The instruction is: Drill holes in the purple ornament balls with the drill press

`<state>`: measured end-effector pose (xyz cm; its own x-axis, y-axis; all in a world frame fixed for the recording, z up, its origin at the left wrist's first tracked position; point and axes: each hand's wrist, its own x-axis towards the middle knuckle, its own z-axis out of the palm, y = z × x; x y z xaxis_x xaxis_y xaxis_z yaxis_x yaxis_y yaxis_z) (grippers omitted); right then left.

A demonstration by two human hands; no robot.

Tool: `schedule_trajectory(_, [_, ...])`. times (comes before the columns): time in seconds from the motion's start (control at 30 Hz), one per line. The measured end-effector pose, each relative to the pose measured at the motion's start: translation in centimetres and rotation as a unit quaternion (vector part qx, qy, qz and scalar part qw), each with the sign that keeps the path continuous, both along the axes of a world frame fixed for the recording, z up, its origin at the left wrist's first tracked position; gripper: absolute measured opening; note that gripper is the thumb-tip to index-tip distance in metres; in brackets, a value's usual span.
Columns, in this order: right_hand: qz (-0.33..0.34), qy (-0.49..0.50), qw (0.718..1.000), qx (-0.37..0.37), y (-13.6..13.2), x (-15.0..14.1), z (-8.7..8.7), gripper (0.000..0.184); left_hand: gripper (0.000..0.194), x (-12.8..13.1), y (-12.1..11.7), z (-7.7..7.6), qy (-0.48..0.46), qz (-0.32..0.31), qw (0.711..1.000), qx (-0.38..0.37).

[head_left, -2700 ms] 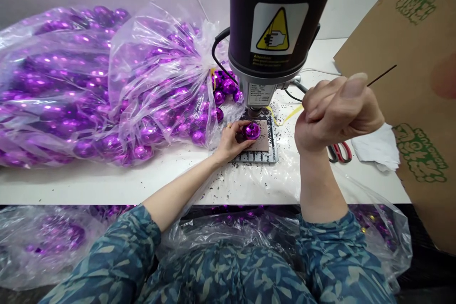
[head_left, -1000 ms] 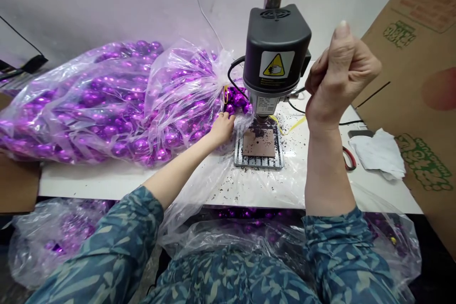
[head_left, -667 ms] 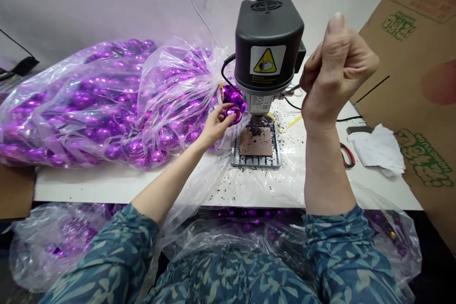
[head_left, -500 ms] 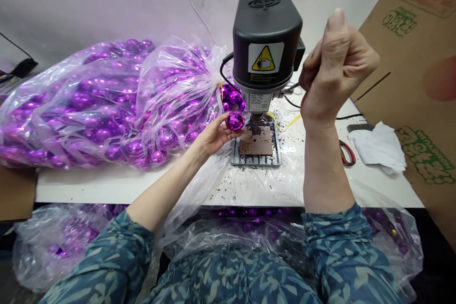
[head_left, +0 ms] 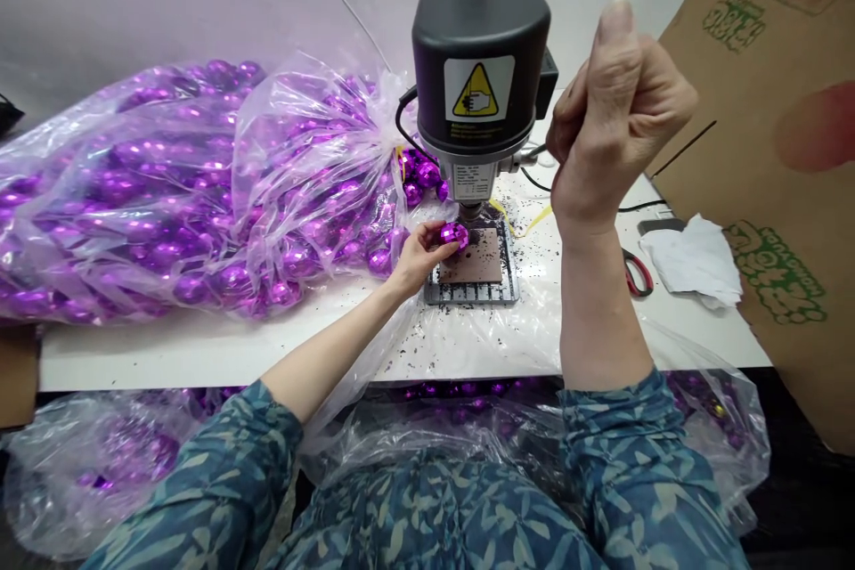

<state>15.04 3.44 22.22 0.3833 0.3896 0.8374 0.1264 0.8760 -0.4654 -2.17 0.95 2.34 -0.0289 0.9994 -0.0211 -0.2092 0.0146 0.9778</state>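
White surface (head_left: 200, 347) against a pale wall, partly draped in clear plastic film and speckled with dark drilling chips. Landmark: small black-headed bench drill press (head_left: 479, 62) standing at mid-surface.

Left hand (head_left: 418, 256) is closed on a shiny purple faceted ornament (head_left: 455, 235), fingers pinched round it. It sits at the left edge of the brown pad on the grey slotted metal drill table (head_left: 473, 272), directly below the drill head. Judgement: it is held low and steady so the spindle lines up with its top.

Right hand (head_left: 614, 120) is raised to the right of the drill head, curled into a fist with thumb up, apparently clamped on the feed lever; a thin dark rod (head_left: 681, 150) projects from behind the fist. The lever itself is mostly hidden, so the grip is inferred.

Left of the drill: large clear plastic bag of purple ornaments (head_left: 187, 187), its open mouth just beside the drill table, within short reach of the left hand. Right of the drill: red-handled scissors (head_left: 634, 272), crumpled white cloth (head_left: 691, 258), tilted brown cardboard box (head_left: 775, 134). Below the surface edge, more plastic bagging with purple pieces across the lap.

Obstruction: the drill head hides the bit and the contact point.
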Motion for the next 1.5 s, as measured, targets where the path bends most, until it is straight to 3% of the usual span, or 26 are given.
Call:
schedule_trajectory(0.17, [-0.008,0.000,1.000,0.004,-0.3,-0.2,0.0,0.069,0.064,0.3,0.4,-0.5,0.022,-0.037,0.998,0.039])
schedule_trajectory(0.33, [0.035,0.025,0.998,0.036,-0.5,-0.3,0.0,0.064,0.063,0.6,0.3,-0.5,0.079,-0.065,0.993,0.060])
schedule_trajectory(0.53, [-0.050,-0.021,0.998,-0.020,-0.6,-0.2,-0.2,0.071,0.061,1.4,-1.0,-0.8,0.125,-0.065,0.984,0.110])
schedule_trajectory(0.7, [-0.075,-0.043,0.996,-0.034,-0.4,-0.1,-0.3,0.070,0.061,2.0,-1.5,-1.5,0.120,-0.050,0.984,0.121])
schedule_trajectory(0.87, [-0.010,-0.008,1.000,0.000,-0.5,-0.1,-0.3,0.070,0.065,2.3,-1.4,-1.9,0.110,-0.033,0.986,0.118])
schedule_trajectory(1.1, [0.027,0.046,0.998,0.033,-2.2,0.0,-3.2,0.066,0.064,2.3,-1.6,-1.7,0.115,-0.030,0.986,0.121])
schedule_trajectory(1.5, [-0.023,0.052,0.997,0.056,-2.0,0.1,-6.0,0.069,0.064,2.3,-1.5,-2.2,0.115,-0.027,0.984,0.132])
